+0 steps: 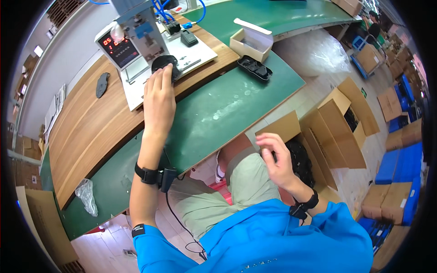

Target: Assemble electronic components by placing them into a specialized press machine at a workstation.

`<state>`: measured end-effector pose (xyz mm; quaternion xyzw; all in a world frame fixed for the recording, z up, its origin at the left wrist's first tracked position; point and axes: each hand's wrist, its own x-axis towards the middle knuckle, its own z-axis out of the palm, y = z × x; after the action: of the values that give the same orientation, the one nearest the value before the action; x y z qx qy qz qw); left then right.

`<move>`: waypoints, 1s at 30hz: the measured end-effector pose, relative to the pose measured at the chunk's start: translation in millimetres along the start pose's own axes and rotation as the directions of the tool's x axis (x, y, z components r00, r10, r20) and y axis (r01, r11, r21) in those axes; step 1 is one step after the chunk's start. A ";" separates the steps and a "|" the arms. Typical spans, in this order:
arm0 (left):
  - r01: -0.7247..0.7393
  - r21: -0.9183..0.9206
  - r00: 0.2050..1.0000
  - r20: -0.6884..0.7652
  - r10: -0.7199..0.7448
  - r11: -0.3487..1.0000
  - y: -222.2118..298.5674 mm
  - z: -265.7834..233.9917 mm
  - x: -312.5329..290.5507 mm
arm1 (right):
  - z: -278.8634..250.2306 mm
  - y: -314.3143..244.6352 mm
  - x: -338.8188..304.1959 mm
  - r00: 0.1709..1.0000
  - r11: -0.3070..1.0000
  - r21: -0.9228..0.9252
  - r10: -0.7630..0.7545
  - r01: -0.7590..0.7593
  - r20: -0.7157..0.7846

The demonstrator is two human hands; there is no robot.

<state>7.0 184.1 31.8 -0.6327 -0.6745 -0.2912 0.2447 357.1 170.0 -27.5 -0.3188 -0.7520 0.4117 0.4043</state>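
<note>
L hand (pixel 159 103) — outstretched, on blk part (pixel 165 59)

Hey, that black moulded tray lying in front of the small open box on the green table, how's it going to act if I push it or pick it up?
The black tray looks like hard plastic, so it's probably stiff. Its hollowed shape suggests it's fairly light. Lying low and flat, it would likely slide across the green table rather than roll.
</note>
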 end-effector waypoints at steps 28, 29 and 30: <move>0.395 0.179 0.900 -0.272 -0.341 0.901 -208.6 -14.7 -27.7 | 147.4 -59.2 246.8 0.784 0.687 -0.378 -0.561 0.621 0.267; 0.415 0.348 0.904 -0.257 -0.340 0.840 -244.3 -17.5 -50.6 | 153.5 -68.0 244.5 0.775 0.700 -0.333 -0.571 0.632 0.272; 0.412 0.484 0.911 -0.232 -0.341 0.772 -258.5 -13.1 -58.6 | 154.2 -68.3 242.5 0.776 0.704 -0.326 -0.572 0.631 0.267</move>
<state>-246.3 125.6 -21.3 -0.3733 -0.8234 -0.1807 0.3873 98.9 280.0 64.6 -0.0994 -0.9091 0.1173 0.3872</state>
